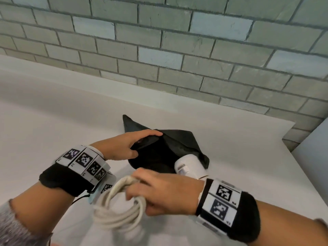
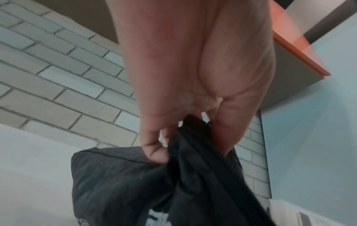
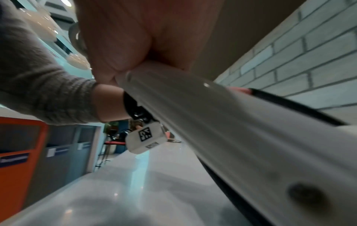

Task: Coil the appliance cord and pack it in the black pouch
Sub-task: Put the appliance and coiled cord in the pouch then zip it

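Note:
The black pouch (image 1: 179,141) lies on the white counter (image 1: 53,121) with its mouth facing me. My left hand (image 1: 131,144) pinches the near rim and holds the mouth open; the left wrist view shows the thumb and fingers clamped on the black fabric (image 2: 193,175). A white appliance body (image 1: 190,166) pokes out of the pouch at its right side. My right hand (image 1: 159,192) grips the coiled white cord (image 1: 117,206) just in front of the pouch mouth, its loops hanging below the fist. In the right wrist view a white part (image 3: 212,122) runs from the fist toward the pouch.
A grey-green brick wall (image 1: 177,41) rises behind the counter. The counter ends at a corner on the right (image 1: 291,125), beside a pale panel (image 1: 316,148). An orange bin (image 3: 17,152) stands beyond the counter's far side in the right wrist view.

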